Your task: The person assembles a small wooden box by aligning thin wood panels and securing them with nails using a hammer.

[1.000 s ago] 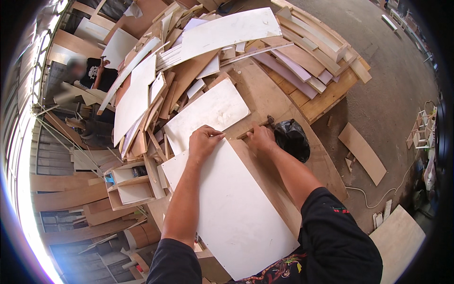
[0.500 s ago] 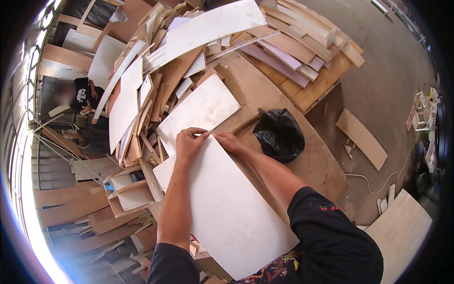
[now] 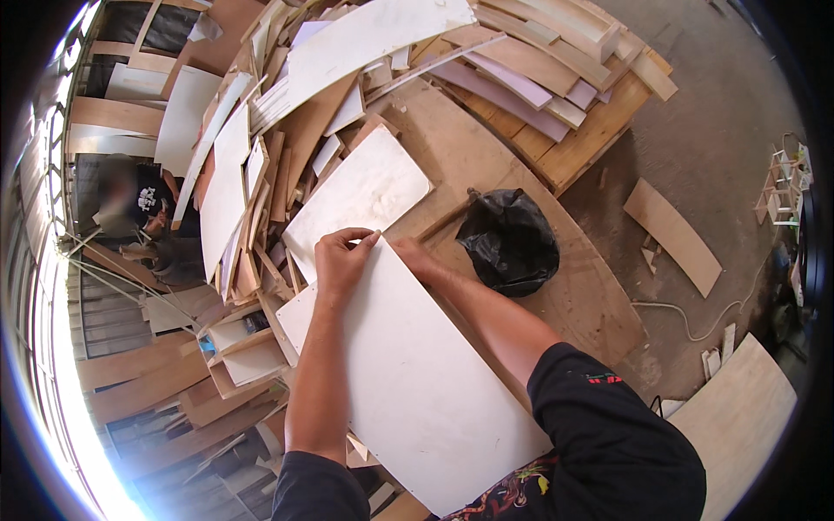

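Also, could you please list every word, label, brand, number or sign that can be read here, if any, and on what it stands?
No text can be read with certainty.
Person's right sleeve: red and green marks, too small to read.
Co-worker's dark shirt: white print, too blurred to read.
Person's shirt front: coloured design, no readable letters.
White board: no lettering visible.

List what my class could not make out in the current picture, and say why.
All in the head view:
- Right hand: fingertips hidden behind the edge of the white panel.
- Left hand: anything small between its fingertips is too tiny to tell.
- Black bag: contents, if any, lost in dark folds.
- Pale board: cut off by the lower picture edge.
- Co-worker: head blurred.
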The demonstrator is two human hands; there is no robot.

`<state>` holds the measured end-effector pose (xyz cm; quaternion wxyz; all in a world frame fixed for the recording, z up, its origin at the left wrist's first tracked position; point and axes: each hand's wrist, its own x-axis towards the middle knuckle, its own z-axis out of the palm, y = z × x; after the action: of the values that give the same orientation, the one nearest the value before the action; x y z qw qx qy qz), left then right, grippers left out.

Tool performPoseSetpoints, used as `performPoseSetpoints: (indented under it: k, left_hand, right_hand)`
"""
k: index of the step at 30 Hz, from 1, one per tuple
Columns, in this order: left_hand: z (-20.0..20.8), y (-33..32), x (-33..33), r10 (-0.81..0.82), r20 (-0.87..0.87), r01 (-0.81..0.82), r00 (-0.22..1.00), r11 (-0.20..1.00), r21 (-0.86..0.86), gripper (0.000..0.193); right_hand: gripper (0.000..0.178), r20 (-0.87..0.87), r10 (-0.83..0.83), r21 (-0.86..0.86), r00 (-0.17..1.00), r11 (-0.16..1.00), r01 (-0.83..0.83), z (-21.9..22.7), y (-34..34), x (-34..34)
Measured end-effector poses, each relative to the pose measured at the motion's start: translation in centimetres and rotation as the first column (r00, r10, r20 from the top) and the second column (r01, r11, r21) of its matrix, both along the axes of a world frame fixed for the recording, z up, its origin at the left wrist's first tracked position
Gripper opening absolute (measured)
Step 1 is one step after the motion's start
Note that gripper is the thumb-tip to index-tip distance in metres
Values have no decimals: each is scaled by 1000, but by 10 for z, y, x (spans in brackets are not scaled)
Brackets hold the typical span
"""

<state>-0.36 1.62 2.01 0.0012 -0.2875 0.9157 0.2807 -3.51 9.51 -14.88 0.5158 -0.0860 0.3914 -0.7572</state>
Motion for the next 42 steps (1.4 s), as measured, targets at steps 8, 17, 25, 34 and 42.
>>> performPoseSetpoints:
  k: [8, 17, 25, 34, 42]
  left_hand:
    - [-2, 7, -2, 4, -10, -4, 1000, 1000, 12, 21]
    - [2, 15, -3, 46, -44, -40, 998, 992, 117, 21]
    - [0, 19, -5, 52, -61, -48, 997, 997, 64, 24]
    - [-1, 15, 0, 69, -86, -61, 994, 994, 91, 18]
    - [-3, 15, -4, 89, -97, -73, 991, 984, 160, 18]
  right_hand:
    - [59, -389, 51, 253, 920, 966, 53, -5, 10, -22]
    - [52, -502, 153, 365, 851, 930, 48, 7, 18, -35]
    - [47, -436, 61, 256, 898, 965, 59, -2, 18, -33]
    - [46, -433, 67, 294, 899, 953, 71, -7, 13, -33]
    - [43, -485, 6, 267, 874, 953, 142, -18, 8, -30]
